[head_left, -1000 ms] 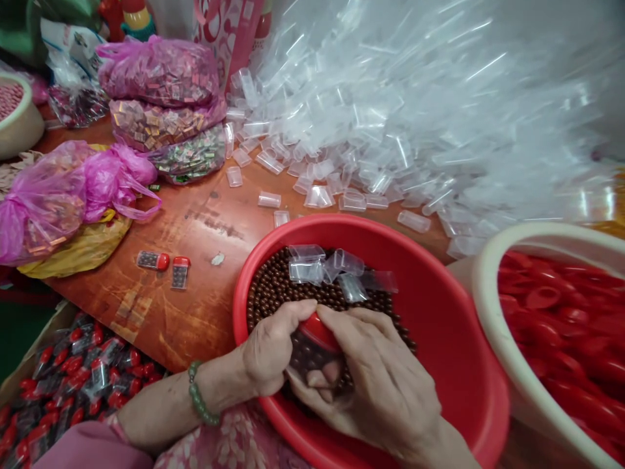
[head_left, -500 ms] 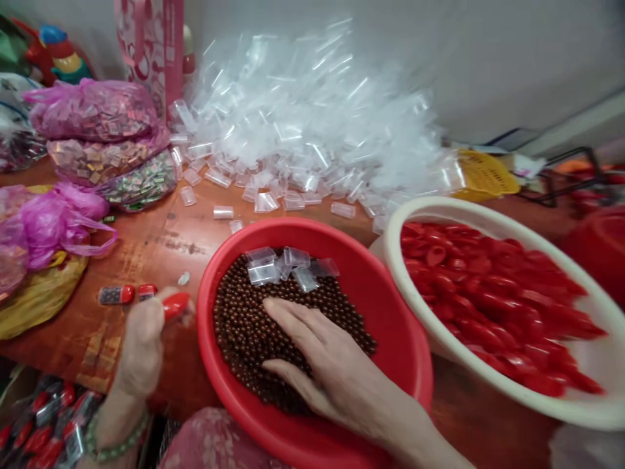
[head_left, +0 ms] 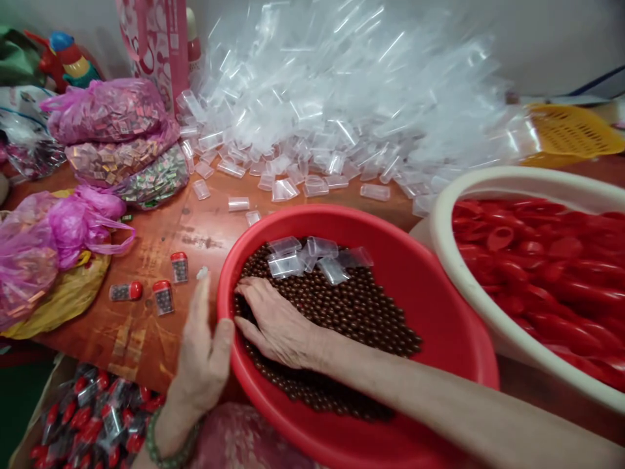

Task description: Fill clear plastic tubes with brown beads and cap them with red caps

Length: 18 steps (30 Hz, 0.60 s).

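My left hand, a green bead bracelet on its wrist, is at the left rim of the red basin. Its fingers are stretched out and nothing shows in them. Inside the basin, my right hand presses into small dark brown balls near the left wall. Its thumb and fingers are apart, the tips partly sunk among the balls. Several clear plastic tubes lie on top of the balls. Left of the basin, small red-capped containers with dark contents stand or lie: one, another, a third.
A big heap of clear tubes covers the back of the wooden table. At right stands a white basin of red plastic parts. Pink bags are stacked at left. A box of red-capped containers is below the table edge.
My left hand has let go of a red-capped piece and moved right to the basin's rim. My right hand has moved left through the balls. Three containers now show on the table. The view has shifted.
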Tool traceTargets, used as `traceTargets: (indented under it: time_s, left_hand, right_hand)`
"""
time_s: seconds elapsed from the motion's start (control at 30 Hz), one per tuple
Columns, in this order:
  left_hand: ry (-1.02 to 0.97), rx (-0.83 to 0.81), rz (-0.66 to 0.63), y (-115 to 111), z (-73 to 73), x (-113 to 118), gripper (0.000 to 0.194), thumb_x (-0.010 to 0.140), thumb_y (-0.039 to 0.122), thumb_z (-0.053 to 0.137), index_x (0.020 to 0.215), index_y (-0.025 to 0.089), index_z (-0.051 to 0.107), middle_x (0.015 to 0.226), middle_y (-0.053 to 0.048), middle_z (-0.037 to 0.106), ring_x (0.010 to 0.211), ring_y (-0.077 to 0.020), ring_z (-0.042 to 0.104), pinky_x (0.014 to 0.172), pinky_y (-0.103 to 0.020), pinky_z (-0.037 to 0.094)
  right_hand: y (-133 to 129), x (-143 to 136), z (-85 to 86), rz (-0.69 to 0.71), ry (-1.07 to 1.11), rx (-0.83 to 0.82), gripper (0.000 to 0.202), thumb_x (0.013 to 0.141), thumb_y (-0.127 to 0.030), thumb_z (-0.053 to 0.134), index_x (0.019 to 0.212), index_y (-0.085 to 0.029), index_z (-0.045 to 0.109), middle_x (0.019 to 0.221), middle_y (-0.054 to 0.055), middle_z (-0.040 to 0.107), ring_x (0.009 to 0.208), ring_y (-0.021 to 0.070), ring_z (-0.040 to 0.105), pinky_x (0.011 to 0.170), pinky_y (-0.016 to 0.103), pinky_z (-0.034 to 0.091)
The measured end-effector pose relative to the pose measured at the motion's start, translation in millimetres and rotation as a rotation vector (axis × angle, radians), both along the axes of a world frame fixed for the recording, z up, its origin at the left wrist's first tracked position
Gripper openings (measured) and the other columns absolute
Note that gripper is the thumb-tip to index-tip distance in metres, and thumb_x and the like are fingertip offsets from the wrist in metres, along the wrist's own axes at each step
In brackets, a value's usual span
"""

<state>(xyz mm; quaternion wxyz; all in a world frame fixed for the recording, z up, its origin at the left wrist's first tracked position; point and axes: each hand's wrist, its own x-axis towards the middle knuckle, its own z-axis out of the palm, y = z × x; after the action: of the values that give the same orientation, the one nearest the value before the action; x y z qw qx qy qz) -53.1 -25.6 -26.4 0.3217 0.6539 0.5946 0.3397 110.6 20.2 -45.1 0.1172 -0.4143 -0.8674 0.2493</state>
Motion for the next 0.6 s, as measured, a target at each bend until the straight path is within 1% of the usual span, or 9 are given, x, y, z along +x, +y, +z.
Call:
traceTargets:
  time_s: [0.07,0.13,0.2,0.3,0.4,0.5,0.6]
  left_hand:
    - [-0.002,0.002,-0.029,-4,-4.4,17,0.056,0.097,0.029,0.036,0.15,0.02,0.022,0.159,-0.012,0.019,0.146,-0.0241,0.02,0.119,-0.042,0.021]
    - [0.014,0.014,-0.015,-3,-9.0,25,0.053,0.097,0.024,0.034,0.149,0.021,0.026,0.161,-0.009,0.014,0.147,-0.0226,0.017,0.12,-0.041,0.02]
    - [0.029,0.019,-0.009,0,-10.9,25,0.053,0.097,0.02,0.033,0.149,0.022,0.028,0.161,-0.008,0.013,0.147,-0.0205,0.016,0.12,-0.039,0.019]
    - [0.052,0.017,-0.028,1,-9.3,22,0.053,0.095,0.015,0.032,0.148,0.021,0.03,0.161,-0.007,0.014,0.147,-0.0195,0.017,0.12,-0.038,0.019]
    - [0.075,0.018,-0.027,-1,-7.6,21,0.054,0.094,0.012,0.032,0.147,0.022,0.031,0.16,-0.006,0.016,0.147,-0.0189,0.019,0.12,-0.038,0.021]
    - [0.091,0.041,-0.022,-2,-8.6,21,0.053,0.094,0.011,0.033,0.147,0.022,0.032,0.16,-0.007,0.017,0.146,-0.0186,0.02,0.12,-0.039,0.022]
    - [0.088,0.058,-0.013,-2,-11.1,22,0.052,0.094,0.011,0.033,0.145,0.02,0.034,0.159,-0.008,0.019,0.146,-0.0185,0.021,0.12,-0.039,0.022]
  right_hand:
    - [-6,3,-3.7,0.072,-0.041,-0.002,0.037,0.086,-0.028,0.05,0.116,-0.008,0.056,0.129,0.021,0.05,0.123,0.0338,0.042,0.105,0.054,0.035]
    - [-13,11,-4.5,0.184,-0.123,-0.007,0.034,0.081,-0.029,0.055,0.11,-0.013,0.061,0.129,0.017,0.052,0.122,0.0369,0.041,0.103,0.059,0.032]
    - [-16,21,-3.2,0.272,-0.217,-0.016,0.03,0.079,-0.03,0.058,0.106,-0.017,0.063,0.124,0.014,0.055,0.119,0.0373,0.043,0.101,0.061,0.032]
    - [-14,36,-1.1,0.319,-0.331,-0.031,0.026,0.077,-0.029,0.061,0.1,-0.019,0.065,0.116,0.012,0.058,0.112,0.0363,0.046,0.096,0.061,0.035]
    - [-9,52,-3.0,0.327,-0.431,-0.019,0.021,0.076,-0.027,0.063,0.096,-0.019,0.067,0.113,0.011,0.059,0.108,0.0352,0.048,0.09,0.058,0.038]
    - [-7,70,-4.5,0.278,-0.537,-0.004,0.019,0.077,-0.023,0.061,0.095,-0.019,0.069,0.108,0.012,0.06,0.104,0.0334,0.05,0.085,0.054,0.041]
    - [-6,84,4.4,0.197,-0.66,-0.043,0.021,0.077,-0.018,0.06,0.096,-0.02,0.07,0.107,0.012,0.061,0.102,0.033,0.053,0.078,0.05,0.045]
